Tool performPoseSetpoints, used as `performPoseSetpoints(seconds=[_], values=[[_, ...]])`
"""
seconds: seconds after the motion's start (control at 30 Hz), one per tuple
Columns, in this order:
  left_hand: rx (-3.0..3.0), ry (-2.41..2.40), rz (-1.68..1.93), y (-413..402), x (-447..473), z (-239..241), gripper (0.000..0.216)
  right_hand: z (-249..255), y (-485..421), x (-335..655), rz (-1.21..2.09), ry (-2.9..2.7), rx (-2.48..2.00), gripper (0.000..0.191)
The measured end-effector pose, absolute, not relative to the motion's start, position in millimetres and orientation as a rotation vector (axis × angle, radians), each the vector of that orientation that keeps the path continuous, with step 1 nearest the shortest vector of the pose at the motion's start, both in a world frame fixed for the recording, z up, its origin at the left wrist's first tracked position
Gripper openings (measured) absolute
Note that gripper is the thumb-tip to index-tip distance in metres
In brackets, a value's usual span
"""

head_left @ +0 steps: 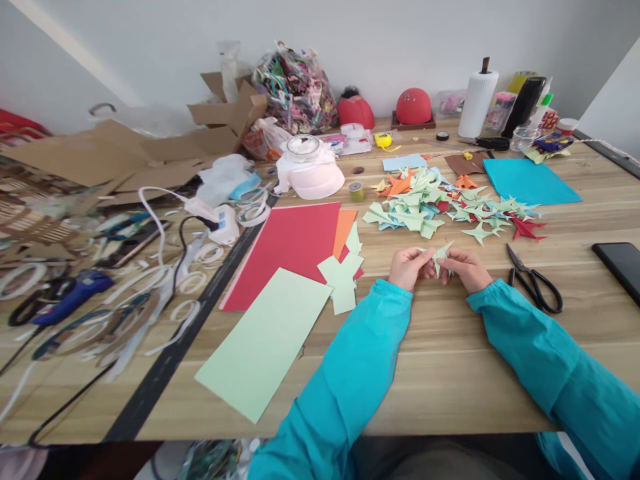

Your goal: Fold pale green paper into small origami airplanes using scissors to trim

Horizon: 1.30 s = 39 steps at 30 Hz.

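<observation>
Between my two hands is a small pale green folded paper piece (441, 256) with pointed tips. My left hand (407, 265) pinches it from the left, and my right hand (467, 268) grips it from the right, fingers closed. Just beyond lies a heap of folded paper shapes (420, 207) in green, orange, blue and red. Black-handled scissors (535, 280) rest to the right of my right hand. To the left of my left hand are cut pale green paper pieces (344, 283) and a large pale green sheet (267, 340).
Red sheets (285, 253) lie left of the cut pieces, and a turquoise sheet (533, 180) sits beyond the heap. A phone (620, 267) is at the right edge. Cables, white strips and a blue tool (75, 297) crowd the left. Cardboard (120, 150) and bottles (477, 103) stand behind.
</observation>
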<state>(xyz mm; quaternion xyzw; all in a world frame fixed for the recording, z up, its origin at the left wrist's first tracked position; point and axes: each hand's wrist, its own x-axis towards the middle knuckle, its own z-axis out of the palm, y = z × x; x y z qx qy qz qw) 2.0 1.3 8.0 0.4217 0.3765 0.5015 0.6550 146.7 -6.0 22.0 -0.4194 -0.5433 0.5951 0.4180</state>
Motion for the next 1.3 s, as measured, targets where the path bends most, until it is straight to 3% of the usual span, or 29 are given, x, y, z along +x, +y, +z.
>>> performPoseSetpoints(seconds=[1.1, 1.3], values=[[0.866, 0.85, 1.248, 1.7, 3.2, 9.1, 0.042, 23.9, -7.5, 145.1, 1.367, -1.527, -1.079, 0.047], [0.696, 0.84, 1.344, 3.5, 2.0, 13.8, 0.042, 22.5, -7.1, 146.6, 1.447, -1.403, -1.045, 0.039]])
